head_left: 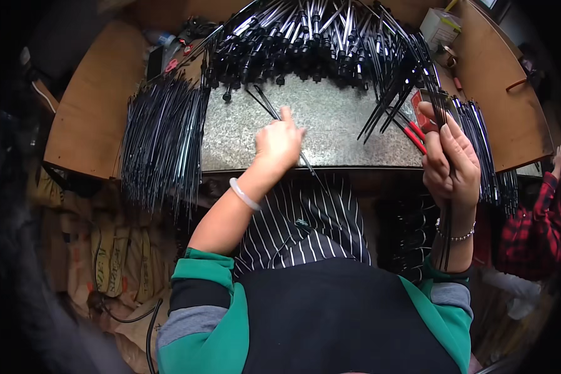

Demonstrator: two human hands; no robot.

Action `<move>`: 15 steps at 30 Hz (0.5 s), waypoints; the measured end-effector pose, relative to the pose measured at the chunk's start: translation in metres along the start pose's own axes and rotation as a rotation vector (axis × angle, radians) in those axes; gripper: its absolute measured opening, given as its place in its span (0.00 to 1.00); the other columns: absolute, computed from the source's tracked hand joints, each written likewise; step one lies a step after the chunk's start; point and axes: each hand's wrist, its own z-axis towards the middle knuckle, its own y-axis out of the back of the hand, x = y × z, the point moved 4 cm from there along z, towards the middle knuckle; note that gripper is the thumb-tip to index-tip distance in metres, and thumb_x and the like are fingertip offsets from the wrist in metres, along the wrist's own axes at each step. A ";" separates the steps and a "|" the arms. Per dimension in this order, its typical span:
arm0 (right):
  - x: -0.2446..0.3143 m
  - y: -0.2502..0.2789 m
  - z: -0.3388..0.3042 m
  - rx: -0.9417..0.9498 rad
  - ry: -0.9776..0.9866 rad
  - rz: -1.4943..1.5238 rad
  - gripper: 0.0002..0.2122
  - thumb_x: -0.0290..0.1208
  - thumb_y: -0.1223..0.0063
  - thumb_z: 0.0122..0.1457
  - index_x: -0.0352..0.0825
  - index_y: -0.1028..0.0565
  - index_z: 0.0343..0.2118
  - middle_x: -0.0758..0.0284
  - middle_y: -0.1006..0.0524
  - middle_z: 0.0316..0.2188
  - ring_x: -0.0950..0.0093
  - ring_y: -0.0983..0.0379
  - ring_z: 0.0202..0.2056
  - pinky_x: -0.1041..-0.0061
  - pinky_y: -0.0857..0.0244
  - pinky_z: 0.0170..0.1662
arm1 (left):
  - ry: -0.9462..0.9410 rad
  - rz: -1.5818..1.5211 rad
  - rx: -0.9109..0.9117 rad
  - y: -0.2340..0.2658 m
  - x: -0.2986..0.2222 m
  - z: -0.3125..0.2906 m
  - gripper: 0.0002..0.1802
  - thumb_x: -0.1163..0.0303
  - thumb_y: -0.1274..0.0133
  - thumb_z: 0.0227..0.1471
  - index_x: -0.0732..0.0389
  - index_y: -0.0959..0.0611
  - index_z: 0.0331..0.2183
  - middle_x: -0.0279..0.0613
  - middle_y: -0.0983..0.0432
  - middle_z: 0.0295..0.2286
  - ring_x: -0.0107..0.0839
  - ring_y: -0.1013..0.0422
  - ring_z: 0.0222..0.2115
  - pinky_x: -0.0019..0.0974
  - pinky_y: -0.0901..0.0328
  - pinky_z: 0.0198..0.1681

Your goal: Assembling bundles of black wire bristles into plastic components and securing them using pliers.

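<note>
A grey speckled worktop (349, 140) is flanked at left and right by upright brown wooden panels (93, 100). Its far side is covered by a broad heap of glossy black rods fitted with black caps (299, 47). At left, a thick sheaf of thin black rods (165, 140) is laid so that its near ends overhang the edge; a smaller dark sheaf (477, 134) is set at right, partly hidden by the right hand (452, 159). Near the edge, the lap is covered by black cloth with white stripes (305, 224). Farther right, a red-and-black checked garment (530, 234) is worn by another person.

By the right hand, raised over the right side, a slim bunch of thin black rods (441, 109) is gripped between thumb and curled fingers, the near ends being trailed past the wrist. The left hand (279, 142) is held over the middle of the worktop, its fingers curled above a few slender black rods (265, 103) slanting beneath it; whether these are pinched cannot be told. Between the hands, just beside the right one, a red-handled tool (413, 138) is laid. At far left, pink looped handles (171, 65) are seen.
</note>
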 end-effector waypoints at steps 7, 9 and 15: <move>0.005 -0.002 0.006 0.033 0.019 0.066 0.18 0.29 0.73 0.65 0.23 0.45 0.54 0.73 0.41 0.14 0.89 0.54 0.08 0.92 0.57 0.08 | 0.163 0.256 0.110 0.032 0.069 -0.017 0.15 0.67 0.54 0.49 0.63 0.30 0.39 0.53 0.25 0.24 0.49 0.27 0.27 0.46 0.33 0.29; 0.001 -0.006 0.009 0.138 -0.011 0.082 0.18 0.29 0.73 0.65 0.23 0.44 0.53 0.73 0.41 0.14 0.90 0.54 0.08 0.92 0.57 0.08 | -0.092 -0.029 -0.278 0.067 0.043 -0.013 0.19 0.61 0.52 0.50 0.59 0.29 0.43 0.52 0.26 0.30 0.43 0.27 0.31 0.42 0.33 0.33; -0.011 -0.017 -0.010 0.124 -0.061 -0.072 0.17 0.31 0.68 0.64 0.21 0.39 0.48 0.74 0.42 0.10 0.89 0.53 0.08 0.90 0.57 0.09 | -0.085 -1.854 0.129 0.066 -0.064 0.052 0.21 0.60 0.60 0.59 0.70 0.29 0.42 0.45 0.26 0.33 0.31 0.29 0.33 0.33 0.34 0.38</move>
